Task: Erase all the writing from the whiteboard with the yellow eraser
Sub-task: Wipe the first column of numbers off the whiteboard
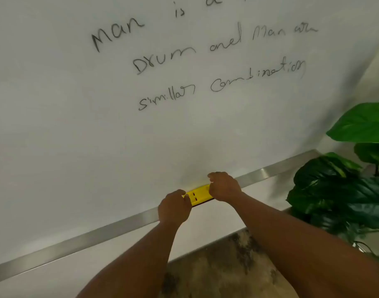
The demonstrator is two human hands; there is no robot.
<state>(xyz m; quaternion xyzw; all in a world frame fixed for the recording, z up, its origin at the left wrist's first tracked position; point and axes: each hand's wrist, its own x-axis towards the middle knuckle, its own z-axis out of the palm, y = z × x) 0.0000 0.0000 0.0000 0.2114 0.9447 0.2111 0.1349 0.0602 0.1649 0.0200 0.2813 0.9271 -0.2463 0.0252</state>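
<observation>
The whiteboard [76,125] fills most of the head view and carries several lines of black handwriting [205,59] across its upper middle. A yellow eraser [198,196] lies on the board's metal bottom ledge [76,239]. My left hand [174,208] grips the eraser's left end with curled fingers. My right hand [224,187] grips its right end, fingers curled over the top. Only the eraser's middle shows between the two hands.
A large green leafy plant [345,186] stands close to the board's lower right corner. Below the ledge is a pale wall strip [205,231] and a mottled brown floor [223,269].
</observation>
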